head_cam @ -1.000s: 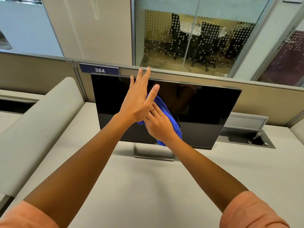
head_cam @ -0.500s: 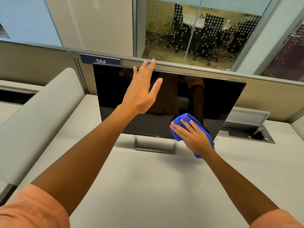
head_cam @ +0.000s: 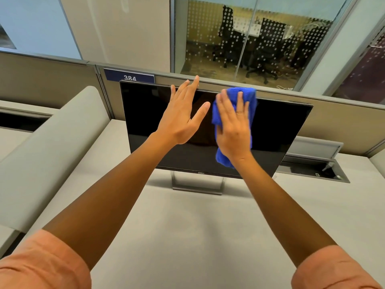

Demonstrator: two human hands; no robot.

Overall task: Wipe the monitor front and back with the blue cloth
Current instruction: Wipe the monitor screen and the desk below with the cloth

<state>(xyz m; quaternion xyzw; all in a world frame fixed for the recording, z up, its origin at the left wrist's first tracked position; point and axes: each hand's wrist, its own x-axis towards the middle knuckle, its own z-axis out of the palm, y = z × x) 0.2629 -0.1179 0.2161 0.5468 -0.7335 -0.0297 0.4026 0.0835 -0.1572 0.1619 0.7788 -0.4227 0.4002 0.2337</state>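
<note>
Risk at left hand: the left hand [head_cam: 180, 116] was spread flat with fingers wide, holding nothing; its fingertips reached the top edge of the monitor [head_cam: 277, 130], so bare skin could smear the screen if it pressed.
Risk at monitor: a hard wiping push high on the panel might tip it back on its stand [head_cam: 196, 185].
Right hand: the right hand [head_cam: 233, 128] lay palm-flat, pressing the blue cloth [head_cam: 242, 94] against the upper centre of the screen.
Cloth: bunched; loose folds could slip free.

The right hand [head_cam: 233, 130] presses the blue cloth [head_cam: 248, 101] flat on the monitor [head_cam: 145, 113] screen; the left hand [head_cam: 179, 117] is open beside it.
</note>
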